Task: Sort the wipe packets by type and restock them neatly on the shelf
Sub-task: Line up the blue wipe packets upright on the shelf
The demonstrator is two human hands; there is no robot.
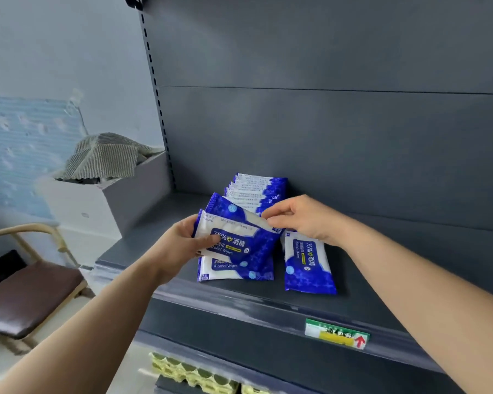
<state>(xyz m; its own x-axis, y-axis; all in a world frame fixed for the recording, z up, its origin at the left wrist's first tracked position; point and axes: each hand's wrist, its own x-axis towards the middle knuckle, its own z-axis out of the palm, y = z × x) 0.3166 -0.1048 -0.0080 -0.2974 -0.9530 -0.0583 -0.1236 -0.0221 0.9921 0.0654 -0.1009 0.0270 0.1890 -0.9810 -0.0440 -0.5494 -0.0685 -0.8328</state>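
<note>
Packets (pixel 239 243) | "75% 酒精 Alcohol Wipes" | held: left grip (pixel 180 245), right grip (pixel 302 220)

Soft, even daylight; edges bend outward, slight blur throughout.

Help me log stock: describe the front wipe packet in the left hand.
The front wipe packet is a glossy white-and-blue plastic pouch printed "75%" and "Alcohol Wipes", tilted above the shelf. The left hand grips its left end, thumb on its face; the right hand pinches its upper right edge. A second packet sits behind it.
</note>
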